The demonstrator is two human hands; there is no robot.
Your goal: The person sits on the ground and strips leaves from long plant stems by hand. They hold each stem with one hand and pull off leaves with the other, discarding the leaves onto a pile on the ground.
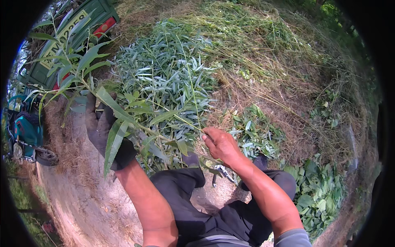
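My left hand (106, 129), in a dark work glove, is raised at the left with its fingers curled around a leafy branch (157, 133). The branch's leafy top spreads up and left past the glove, and its lower part slopes down toward my right forearm. My bare right hand (220, 143) pinches thin green stems (185, 119) between thumb and fingers, over my knees. Beyond both hands lies a large pile of narrow-leaved cut branches (169, 68). On the ground between my feet is a metal hand tool (224, 173), partly hidden by my right arm and leaves.
A green vehicle tailgate (101, 14) with a plate bearing writing stands at upper left. Below it is a teal wheeled vehicle (27, 131). Smaller leaf heaps lie ahead of my right foot (260, 132) and beside my right knee (321, 194). Dry cut grass (262, 83) covers the ground beyond.
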